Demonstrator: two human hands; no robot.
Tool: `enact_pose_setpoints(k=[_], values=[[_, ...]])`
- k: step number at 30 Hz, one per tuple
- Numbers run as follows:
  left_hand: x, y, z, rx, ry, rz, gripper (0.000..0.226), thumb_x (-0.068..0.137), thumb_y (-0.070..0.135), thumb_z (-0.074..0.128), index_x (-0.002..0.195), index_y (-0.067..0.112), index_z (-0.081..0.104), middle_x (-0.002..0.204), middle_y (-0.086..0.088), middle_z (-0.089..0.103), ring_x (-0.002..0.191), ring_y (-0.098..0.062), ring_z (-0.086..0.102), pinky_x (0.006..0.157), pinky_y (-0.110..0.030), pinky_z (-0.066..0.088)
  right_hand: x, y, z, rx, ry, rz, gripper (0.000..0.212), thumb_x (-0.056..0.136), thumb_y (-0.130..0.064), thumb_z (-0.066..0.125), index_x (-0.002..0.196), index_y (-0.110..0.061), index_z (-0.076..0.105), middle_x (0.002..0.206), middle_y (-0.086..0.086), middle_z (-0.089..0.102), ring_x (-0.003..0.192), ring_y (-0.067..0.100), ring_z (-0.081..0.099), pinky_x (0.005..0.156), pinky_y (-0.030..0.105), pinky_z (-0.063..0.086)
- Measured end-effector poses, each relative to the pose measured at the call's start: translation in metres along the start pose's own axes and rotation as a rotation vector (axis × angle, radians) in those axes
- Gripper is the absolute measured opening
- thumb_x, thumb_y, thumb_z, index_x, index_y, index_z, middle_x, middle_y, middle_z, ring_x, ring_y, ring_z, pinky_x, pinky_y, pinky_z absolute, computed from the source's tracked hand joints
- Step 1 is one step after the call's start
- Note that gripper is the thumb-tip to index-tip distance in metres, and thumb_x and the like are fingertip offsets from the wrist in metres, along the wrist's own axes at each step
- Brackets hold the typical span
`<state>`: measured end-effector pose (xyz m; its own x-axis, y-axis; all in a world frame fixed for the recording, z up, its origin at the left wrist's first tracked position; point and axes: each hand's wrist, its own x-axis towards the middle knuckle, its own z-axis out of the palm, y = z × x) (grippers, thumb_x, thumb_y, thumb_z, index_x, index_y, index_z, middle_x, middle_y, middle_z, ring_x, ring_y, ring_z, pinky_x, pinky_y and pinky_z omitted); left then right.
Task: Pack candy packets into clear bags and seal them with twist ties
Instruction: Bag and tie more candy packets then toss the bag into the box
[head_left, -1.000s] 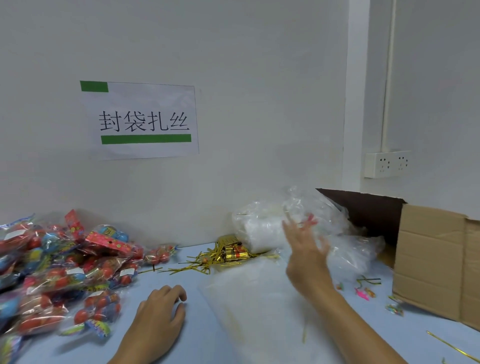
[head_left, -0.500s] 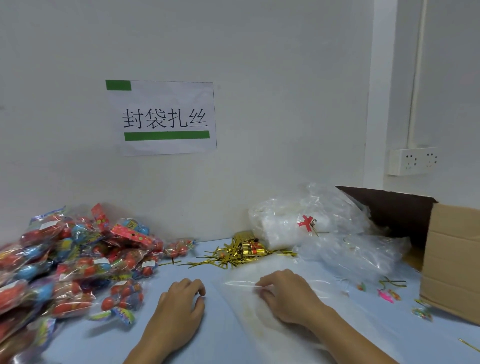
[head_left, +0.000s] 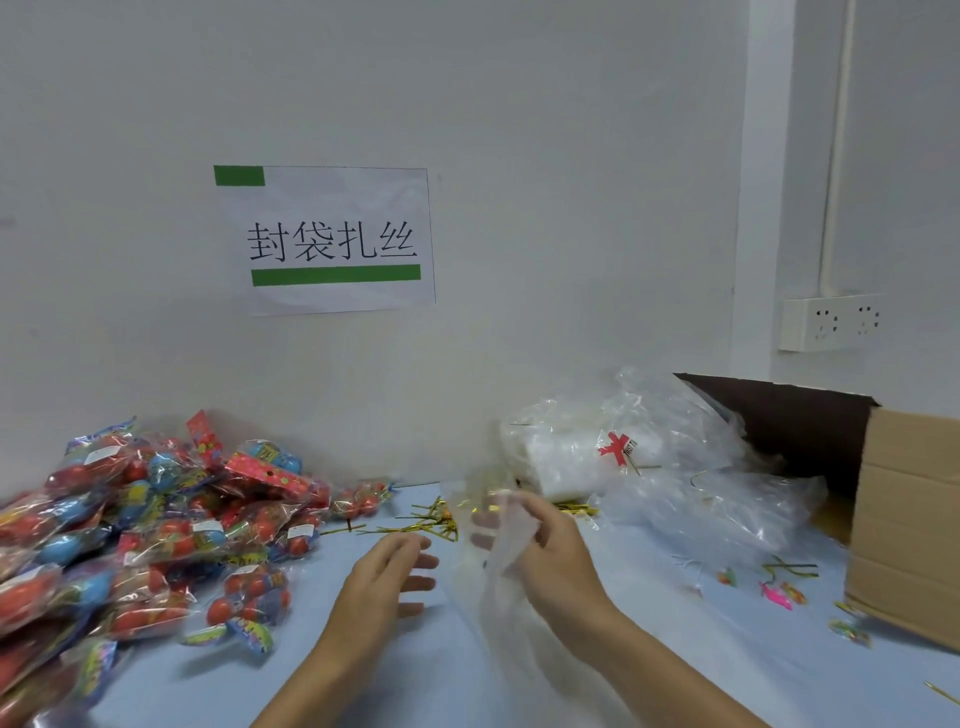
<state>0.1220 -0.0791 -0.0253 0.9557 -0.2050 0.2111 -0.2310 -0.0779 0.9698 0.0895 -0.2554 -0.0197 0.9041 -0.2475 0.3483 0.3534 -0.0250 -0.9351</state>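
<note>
- Grip state: right hand (head_left: 550, 556) pinches the upper edge of a clear bag (head_left: 498, 582), fingers curled round the film and lifted off the table (head_left: 395, 675). Left hand (head_left: 384, 577) hovers just left of the bag, fingers loosely spread, holding nothing.
- Bag location: near centre of the table, hanging from the right hand, with its lower part trailing toward the near edge. Motion blur hides whether the mouth is open.
- Bag handling: judged very light, limp and slippery. Thin film tends to cling to itself. Take hold at the mouth edge, one layer per hand, to part the opening.
- Candy packets (head_left: 156, 530): heaped at the left side of the table, close to the left hand. Judged light and crinkly, with round sweets inside that shift. Take a packet by its flat sealed end or across its body.
- Twist ties (head_left: 415, 525): scattered gold strips at the far centre, beyond both hands. Judged thin and bendable. Pinch one by an end.
- Spare bags (head_left: 649, 467): a loose pile at the far right, next to a cardboard box (head_left: 904, 519).
</note>
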Motion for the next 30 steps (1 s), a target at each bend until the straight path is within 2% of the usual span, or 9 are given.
enact_pose_setpoints(k=[3, 5, 8, 10, 16, 21, 24, 26, 30], values=[[-0.006, 0.023, 0.005, -0.355, -0.181, -0.167, 0.054, 0.083, 0.058, 0.055, 0.116, 0.017, 0.068, 0.113, -0.008, 0.073, 0.102, -0.03, 0.071, 0.078, -0.045, 0.058, -0.013, -0.004, 0.01, -0.255, -0.136, -0.241, 0.026, 0.105, -0.023, 0.049, 0.122, -0.037, 0.064, 0.119, -0.019, 0.069, 0.113, 0.002, 0.064, 0.093, 0.023, 0.051], [-0.013, 0.038, 0.008, -0.428, -0.273, -0.174, 0.065, 0.077, 0.066, 0.064, 0.122, 0.019, 0.063, 0.117, -0.005, 0.072, 0.106, -0.028, 0.07, 0.076, -0.042, 0.059, -0.02, -0.005, 0.014, -0.505, -0.339, -0.361, 0.04, 0.102, -0.036, 0.05, 0.14, -0.048, 0.046, 0.146, -0.027, 0.047, 0.136, -0.007, 0.041, 0.111, 0.021, 0.036], [-0.013, 0.043, 0.012, -0.39, -0.216, -0.149, 0.062, 0.082, 0.035, 0.077, 0.136, 0.019, 0.049, 0.114, -0.005, 0.073, 0.1, -0.024, 0.072, 0.07, -0.036, 0.06, -0.027, -0.005, 0.018, -0.86, -0.504, -0.372, 0.062, 0.097, -0.062, 0.036, 0.15, -0.059, 0.005, 0.164, -0.026, -0.004, 0.152, 0.0, -0.01, 0.121, 0.038, 0.012], [-0.011, 0.034, 0.009, -0.396, -0.084, -0.15, 0.061, 0.088, 0.007, 0.069, 0.14, 0.023, 0.043, 0.114, -0.01, 0.071, 0.097, -0.025, 0.073, 0.068, -0.037, 0.059, -0.03, -0.007, 0.019, -0.89, -0.535, -0.343, 0.063, 0.096, -0.067, 0.029, 0.152, -0.057, 0.001, 0.163, -0.027, -0.013, 0.151, 0.002, -0.015, 0.122, 0.041, 0.009], [-0.011, 0.005, -0.008, -0.517, 0.076, -0.168, 0.034, 0.1, -0.008, 0.041, 0.12, 0.013, 0.061, 0.104, -0.021, 0.072, 0.08, -0.033, 0.075, 0.058, -0.042, 0.06, -0.029, 0.0, 0.015, -0.96, -0.561, -0.232, 0.067, 0.098, -0.067, 0.025, 0.156, -0.047, -0.001, 0.162, -0.027, -0.016, 0.151, 0.002, -0.014, 0.123, 0.038, 0.005], [-0.015, -0.001, -0.028, -0.562, 0.123, -0.084, 0.032, 0.101, -0.002, 0.045, 0.119, 0.02, 0.059, 0.105, -0.008, 0.076, 0.088, -0.039, 0.073, 0.057, -0.039, 0.06, -0.018, 0.005, 0.006, -0.964, -0.415, -0.058, 0.069, 0.102, -0.058, 0.031, 0.157, -0.04, -0.007, 0.164, -0.021, -0.01, 0.153, 0.006, -0.008, 0.121, 0.045, 0.005], [-0.014, 0.002, -0.033, -0.618, 0.179, -0.043, 0.035, 0.101, -0.002, 0.046, 0.118, 0.025, 0.059, 0.108, -0.006, 0.075, 0.09, -0.038, 0.073, 0.06, -0.04, 0.061, -0.011, 0.007, 0.001, -0.815, -0.307, 0.06, 0.076, 0.101, -0.055, 0.04, 0.16, -0.03, -0.001, 0.167, -0.012, 0.006, 0.153, 0.011, 0.007, 0.123, 0.039, 0.011], [-0.013, 0.005, -0.036, -0.674, 0.204, -0.027, 0.036, 0.101, -0.001, 0.045, 0.126, 0.022, 0.056, 0.115, -0.008, 0.07, 0.09, -0.037, 0.073, 0.062, -0.04, 0.061, -0.008, 0.008, -0.001, -0.682, -0.27, 0.135, 0.079, 0.099, -0.053, 0.048, 0.16, -0.028, 0.005, 0.162, -0.002, 0.026, 0.147, 0.017, 0.03, 0.116, 0.032, 0.03], [-0.012, 0.007, -0.045, -0.846, 0.235, -0.039, 0.038, 0.098, 0.003, 0.052, 0.134, 0.014, 0.051, 0.119, -0.01, 0.069, 0.091, -0.035, 0.073, 0.062, -0.04, 0.062, -0.005, 0.007, -0.001, -0.519, -0.246, 0.208, 0.079, 0.094, -0.047, 0.061, 0.158, -0.029, 0.018, 0.114, 0.002, 0.07, 0.101, 0.013, 0.066, 0.08, 0.022, 0.047]])
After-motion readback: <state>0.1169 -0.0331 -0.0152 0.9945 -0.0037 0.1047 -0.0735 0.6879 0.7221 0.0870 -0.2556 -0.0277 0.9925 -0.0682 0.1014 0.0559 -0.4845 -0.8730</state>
